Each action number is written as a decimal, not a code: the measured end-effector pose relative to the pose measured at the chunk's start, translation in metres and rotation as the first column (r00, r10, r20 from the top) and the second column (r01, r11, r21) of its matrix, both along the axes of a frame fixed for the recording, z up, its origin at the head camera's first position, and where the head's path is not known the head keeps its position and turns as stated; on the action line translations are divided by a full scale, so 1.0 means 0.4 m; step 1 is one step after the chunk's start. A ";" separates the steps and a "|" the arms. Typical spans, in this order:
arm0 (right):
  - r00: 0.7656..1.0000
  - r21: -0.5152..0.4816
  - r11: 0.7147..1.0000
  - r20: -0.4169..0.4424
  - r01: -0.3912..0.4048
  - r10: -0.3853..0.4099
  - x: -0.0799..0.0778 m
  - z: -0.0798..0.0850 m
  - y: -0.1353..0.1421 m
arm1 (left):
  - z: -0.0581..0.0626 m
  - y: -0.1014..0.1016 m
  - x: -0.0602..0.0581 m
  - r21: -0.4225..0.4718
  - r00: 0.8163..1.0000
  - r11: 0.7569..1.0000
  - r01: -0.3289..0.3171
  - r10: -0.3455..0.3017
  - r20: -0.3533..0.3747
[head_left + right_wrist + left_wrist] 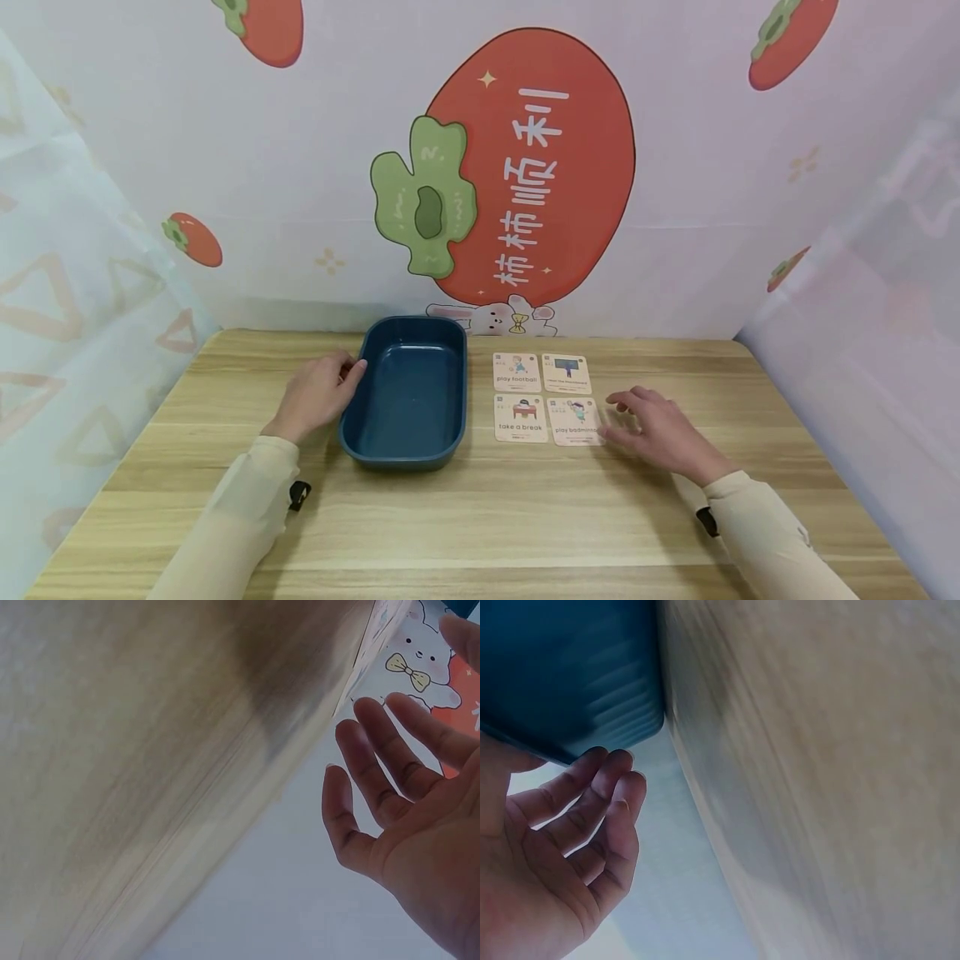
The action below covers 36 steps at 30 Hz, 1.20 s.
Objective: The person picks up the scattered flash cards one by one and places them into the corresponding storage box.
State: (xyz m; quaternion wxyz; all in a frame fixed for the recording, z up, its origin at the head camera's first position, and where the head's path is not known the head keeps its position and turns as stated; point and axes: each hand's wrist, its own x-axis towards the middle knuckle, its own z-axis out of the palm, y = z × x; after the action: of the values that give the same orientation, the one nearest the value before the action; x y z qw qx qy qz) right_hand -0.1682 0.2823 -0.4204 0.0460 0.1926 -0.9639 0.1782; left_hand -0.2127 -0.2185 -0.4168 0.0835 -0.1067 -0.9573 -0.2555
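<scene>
A dark blue rectangular plastic basin (411, 400) with rounded corners stands left of centre on the table. My left hand (318, 396) holds its left rim, thumb over the edge; in the left wrist view the fingers (592, 791) bend along the outer wall. Right of the basin lie picture cards in two rows: "play football" (517, 372), a blackboard card (567, 374), "take a break" (521, 418) and a badminton card (573, 422). My right hand (660, 432) hovers at the badminton card's right edge, fingers loosely bent, gripping nothing; whether the thumb touches the card I cannot tell.
The wood-grain table (465, 533) ends at the back against a white cloth printed with a big red persimmon (570, 183) and a rabbit. Pale cloth walls rise at the left and right. Each sleeve carries a dark wrist strap.
</scene>
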 end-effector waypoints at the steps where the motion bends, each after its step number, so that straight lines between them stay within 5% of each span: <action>1: 1.000 -0.004 1.000 0.016 0.002 -0.002 0.000 0.001 -0.001 | 0.000 0.000 0.000 0.000 1.000 1.000 0.001 -0.001 0.002; 10: 0.995 -0.003 1.000 0.103 0.005 -0.004 -0.016 -0.017 0.001 | 0.003 0.005 -0.001 -0.013 1.000 1.000 0.003 -0.003 0.003; 36: 0.985 0.008 1.000 0.171 -0.003 0.002 -0.058 -0.034 -0.001 | -0.004 0.009 -0.005 -0.013 1.000 1.000 -0.002 0.002 0.003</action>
State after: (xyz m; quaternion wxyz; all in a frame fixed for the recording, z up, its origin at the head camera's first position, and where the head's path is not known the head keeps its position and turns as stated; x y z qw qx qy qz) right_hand -0.1915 0.2820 -0.4338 -0.0380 0.1779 -0.9647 0.1904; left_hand -0.2149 -0.2148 -0.4182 0.0815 -0.1060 -0.9591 -0.2493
